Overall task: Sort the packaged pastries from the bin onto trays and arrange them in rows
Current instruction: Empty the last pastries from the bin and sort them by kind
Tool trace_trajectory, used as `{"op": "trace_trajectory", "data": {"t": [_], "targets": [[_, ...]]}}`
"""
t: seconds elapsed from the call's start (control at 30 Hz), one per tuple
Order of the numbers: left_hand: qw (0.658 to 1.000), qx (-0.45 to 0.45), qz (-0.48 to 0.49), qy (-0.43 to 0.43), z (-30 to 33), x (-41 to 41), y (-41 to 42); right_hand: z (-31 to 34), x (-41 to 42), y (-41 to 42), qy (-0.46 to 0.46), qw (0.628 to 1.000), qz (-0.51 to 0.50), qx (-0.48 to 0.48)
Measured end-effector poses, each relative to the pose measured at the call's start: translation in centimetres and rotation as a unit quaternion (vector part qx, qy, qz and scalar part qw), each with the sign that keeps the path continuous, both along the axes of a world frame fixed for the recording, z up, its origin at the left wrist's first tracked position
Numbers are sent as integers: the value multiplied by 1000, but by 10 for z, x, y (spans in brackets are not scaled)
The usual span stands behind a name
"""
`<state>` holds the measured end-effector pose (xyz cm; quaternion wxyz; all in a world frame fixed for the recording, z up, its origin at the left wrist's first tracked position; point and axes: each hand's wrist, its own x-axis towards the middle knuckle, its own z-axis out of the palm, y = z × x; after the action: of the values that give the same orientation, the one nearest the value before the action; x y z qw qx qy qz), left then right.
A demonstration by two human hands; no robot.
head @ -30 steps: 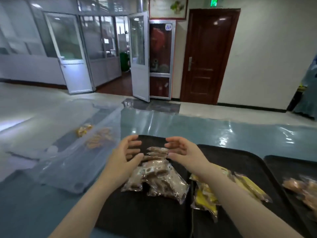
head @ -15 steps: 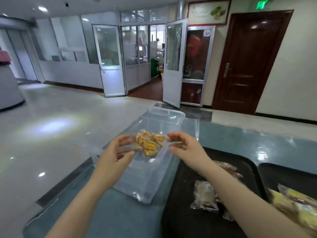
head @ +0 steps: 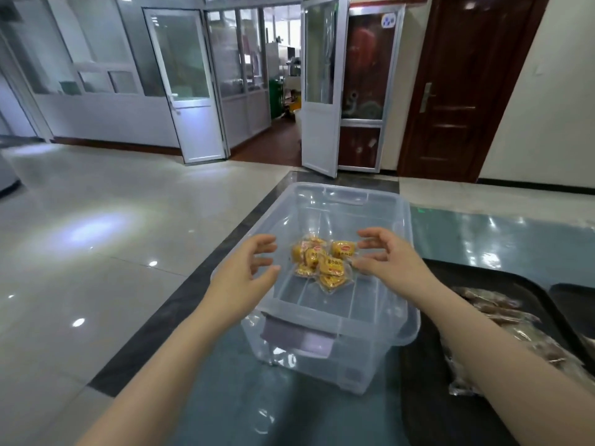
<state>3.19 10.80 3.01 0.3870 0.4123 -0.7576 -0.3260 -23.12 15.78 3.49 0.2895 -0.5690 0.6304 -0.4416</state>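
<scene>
A clear plastic bin [head: 335, 320] stands on the blue-green table, with several yellow packaged pastries [head: 325, 262] heaped on its floor. My left hand [head: 244, 272] hovers over the bin's left rim, fingers loosely spread and holding nothing. My right hand [head: 386, 255] reaches in from the right, its fingertips close beside the rightmost yellow packet; whether they touch it I cannot tell. A black tray [head: 528, 284] lies to the right of the bin with brown packaged pastries [head: 502, 317] on it, partly hidden by my right forearm.
A second black tray [head: 576, 304] shows at the far right edge. The table's dark left edge [head: 180, 300] drops to a glossy tiled floor. Glass doors and a brown wooden door stand beyond the table.
My view swung left from the tray of brown pastries to the bin. Both hands travelled with it and now sit over the bin, either side of the yellow packets.
</scene>
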Motion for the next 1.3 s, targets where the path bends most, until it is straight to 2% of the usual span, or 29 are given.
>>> {"op": "trace_trajectory", "data": {"t": [0.1, 0.2, 0.3, 0.4, 0.53, 0.73, 0.83, 0.9, 0.97, 1.1, 1.2, 1.3], "targets": [[999, -11, -12, -36, 0, -3, -33, -4, -10, -27, 6, 999, -15, 32], [990, -47, -24, -131, 1, -12, -65, -10, -24, -52, 11, 997, -12, 75], [976, -84, -28, -200, 10, -29, -97, -16, -41, -82, 73, 989, -2, 129], [969, -111, -45, -215, 16, -52, -134, -20, -54, -121, 142, 971, 4, 191], [963, -100, -94, -230, 8, -94, -179, -31, -61, -173, 222, 938, -19, 265], [922, -25, -162, -350, -50, -156, -240, -86, -63, -226, 362, 868, -25, 338], [877, -13, -154, -455, -92, -171, -262, -120, -63, -237, 374, 851, -30, 368], [839, -35, -150, -522, -117, -180, -275, -135, -59, -243, 370, 850, -15, 376], [815, -56, -147, -557, -136, -188, -284, -148, -53, -249, 361, 856, 10, 371], [818, -56, -147, -554, -164, -196, -294, -174, -45, -256, 399, 847, 44, 348], [795, -75, -140, -585, -180, -196, -289, -191, -40, -257, 413, 836, 46, 358], [772, -102, -131, -613, -188, -196, -286, -203, -37, -252, 405, 847, 34, 341]]}}
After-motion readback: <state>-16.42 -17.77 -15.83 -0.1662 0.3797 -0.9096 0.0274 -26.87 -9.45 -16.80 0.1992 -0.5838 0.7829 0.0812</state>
